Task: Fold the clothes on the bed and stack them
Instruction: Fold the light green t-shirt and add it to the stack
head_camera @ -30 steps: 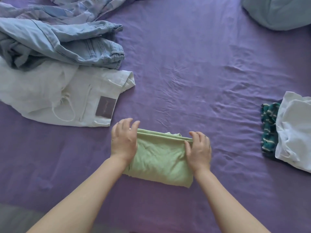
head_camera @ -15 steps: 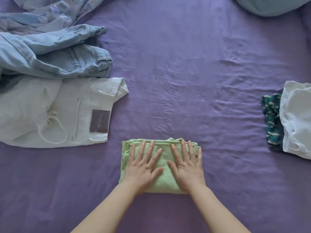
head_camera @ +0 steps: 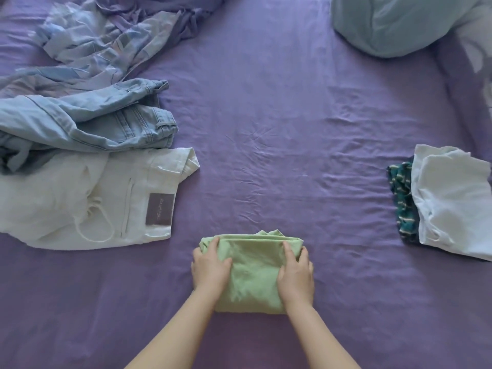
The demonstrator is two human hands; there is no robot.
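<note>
- My left hand grips the left edge of the folded green garment: thumb lying on top, fingers curled round the side and out of sight beneath it.
- My right hand grips the right edge the same way, thumb on top, fingers wrapped down over the side.
- The green garment sits on the purple bedsheet as a compact rectangle, its layered folds showing along the far edge, with a small bump of cloth poking up there.
- Left of the green garment and a little farther from me, the white trousers lie unfolded, with a dark label by the waistband and a drawstring loop on top.
- Beyond the trousers, still left of the green garment, the light blue jeans are crumpled, overlapping the trousers' far edge.
- Farther off on that side lies a pale patterned cloth, rumpled.
- Well to the right of the green garment, a folded white top rests on a teal striped piece, which peeks out on its left.
- Far beyond, to the right, is a pale blue pillow.
</note>
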